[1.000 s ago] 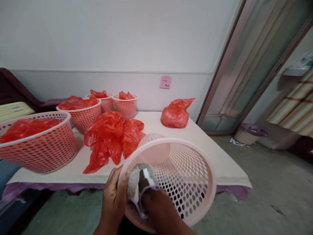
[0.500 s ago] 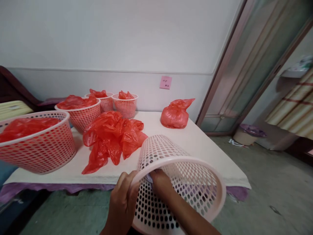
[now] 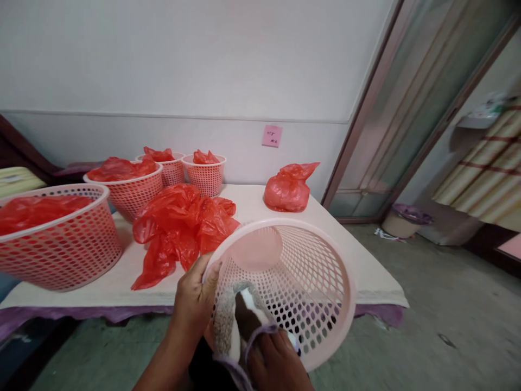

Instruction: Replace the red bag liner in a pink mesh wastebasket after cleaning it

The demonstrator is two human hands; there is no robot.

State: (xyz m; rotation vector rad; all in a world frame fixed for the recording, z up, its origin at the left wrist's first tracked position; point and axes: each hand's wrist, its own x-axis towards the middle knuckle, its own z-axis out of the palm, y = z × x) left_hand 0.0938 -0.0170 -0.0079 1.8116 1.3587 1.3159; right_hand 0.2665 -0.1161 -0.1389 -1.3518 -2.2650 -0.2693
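My left hand (image 3: 194,296) grips the rim of a pale pink, perforated plastic basket (image 3: 313,255), tilted with its mouth facing me. Inside the mouth, near the lower left, my right hand (image 3: 277,358) is closed on a bunched cloth (image 3: 228,320), grey and white with a purple edge. The cloth lies against the basket's inner wall, and its lower part hangs toward me. Just beyond the basket, to the left, a crumpled heap of red plastic bags (image 3: 183,228) rests on the table.
Several pink baskets lined with red bags stand at left, the nearest basket (image 3: 69,255) largest in view. A filled red bag (image 3: 287,190) sits toward the back of the cloth-covered table (image 3: 374,290). A waste bin (image 3: 401,222) stands on the floor at right.
The basket's mouth has turned up toward me, showing its inside and bottom. My right hand has drawn back toward the rim, and the cloth now shows more fully.
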